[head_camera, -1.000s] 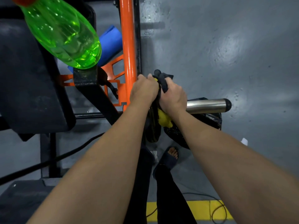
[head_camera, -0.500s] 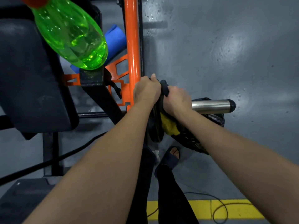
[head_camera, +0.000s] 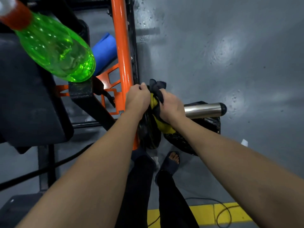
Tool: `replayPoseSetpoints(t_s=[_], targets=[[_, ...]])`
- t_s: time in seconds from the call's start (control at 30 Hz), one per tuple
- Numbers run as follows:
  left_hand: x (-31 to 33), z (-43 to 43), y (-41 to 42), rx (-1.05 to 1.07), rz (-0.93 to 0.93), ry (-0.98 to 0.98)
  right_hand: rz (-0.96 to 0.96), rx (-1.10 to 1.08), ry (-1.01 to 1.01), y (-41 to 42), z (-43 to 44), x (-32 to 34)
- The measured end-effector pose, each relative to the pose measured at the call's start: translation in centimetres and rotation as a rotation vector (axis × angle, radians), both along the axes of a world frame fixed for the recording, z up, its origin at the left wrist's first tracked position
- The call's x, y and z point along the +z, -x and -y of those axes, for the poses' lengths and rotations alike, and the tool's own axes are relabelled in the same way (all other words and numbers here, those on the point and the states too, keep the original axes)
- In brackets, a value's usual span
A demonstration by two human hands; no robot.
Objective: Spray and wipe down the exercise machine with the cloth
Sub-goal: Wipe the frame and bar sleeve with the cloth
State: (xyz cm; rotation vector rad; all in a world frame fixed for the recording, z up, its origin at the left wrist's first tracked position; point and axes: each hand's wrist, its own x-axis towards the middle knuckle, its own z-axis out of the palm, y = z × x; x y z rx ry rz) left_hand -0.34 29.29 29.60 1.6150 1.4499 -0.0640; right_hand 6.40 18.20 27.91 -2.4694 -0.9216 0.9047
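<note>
My left hand (head_camera: 137, 99) and my right hand (head_camera: 171, 106) are close together at the base of the machine's orange post (head_camera: 122, 46). Both grip a bunched yellow and dark cloth (head_camera: 155, 100), which hangs down between them over a black weight plate (head_camera: 148, 134). A chrome sleeve (head_camera: 204, 110) sticks out to the right from under my right hand. The green spray bottle (head_camera: 56, 48) with an orange collar stands at upper left on the machine's black frame (head_camera: 80, 93), held by neither hand.
A black seat pad (head_camera: 26, 99) fills the left side. A blue foam roll (head_camera: 104, 50) lies behind the bottle. Grey floor (head_camera: 230, 55) spreads to the right. My sandalled foot (head_camera: 171, 162) stands below the plates, with a yellow floor line (head_camera: 197, 213) and thin cables near it.
Both hands have stayed together on the cloth and worked it; more dark cloth now sticks up above my right hand and yellow shows between the hands. The view shifted slightly.
</note>
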Motion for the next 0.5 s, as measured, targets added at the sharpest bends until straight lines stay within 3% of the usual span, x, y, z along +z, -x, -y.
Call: replayPoseSetpoints(t_s=[0.17, 0.3, 0.43, 0.5], targets=[[1.4, 3.7, 2.7, -0.022, 0.163, -0.134, -0.019, -0.225, 0.132, -0.4, -2.4, -0.3], [1.3, 10.3, 7.6, 0.103, 0.376, -0.256, 0.028, -0.218, 0.143, -0.3, -2.1, -0.6], [1.1, 11.7, 9.4, 0.310, 0.359, -0.047, 0.068, -0.194, 0.103, -0.2, -1.9, -0.5], [2.0, 10.2, 8.4, 0.320, 0.277, -0.082, 0.095, -0.176, 0.077, 0.0, -1.7, -0.6]])
